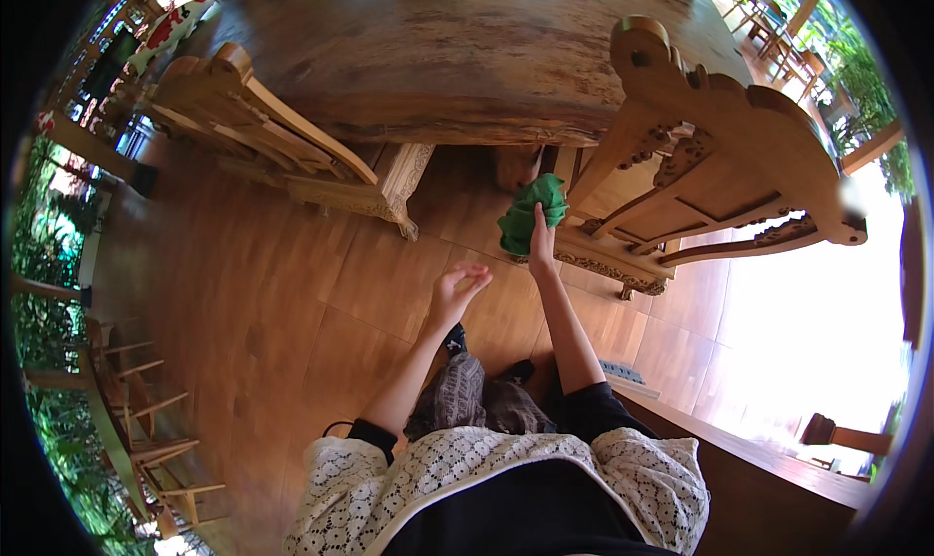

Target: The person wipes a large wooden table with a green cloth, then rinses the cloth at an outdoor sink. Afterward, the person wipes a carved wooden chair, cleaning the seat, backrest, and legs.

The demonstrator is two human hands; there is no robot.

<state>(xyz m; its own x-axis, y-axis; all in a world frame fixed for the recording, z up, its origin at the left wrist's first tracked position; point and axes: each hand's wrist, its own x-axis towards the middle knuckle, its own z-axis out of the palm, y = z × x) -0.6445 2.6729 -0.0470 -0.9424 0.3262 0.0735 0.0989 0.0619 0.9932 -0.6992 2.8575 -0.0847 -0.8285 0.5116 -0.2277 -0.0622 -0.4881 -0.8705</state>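
My right hand (542, 247) is closed around a bunched green cloth (530, 211), with the thumb lying over its front. The cloth is crumpled, and its folds stick out past the fingers. It is held out beside the seat of the carved wooden chair on the right (720, 157). To the left and a little nearer, my left hand (459, 291) hovers above the floor with loosely curved fingers, apart from the thumb. Nothing shows in it, and it touches neither the cloth nor any furniture.
A thick wooden table (438, 60) spans the far side. Another carved chair (263, 118) stands at its left. Brown tiles (292, 303) cover the floor. A wooden ledge (739, 439) runs along my lower right. Wooden seats (156, 439) line the far left, near plants.
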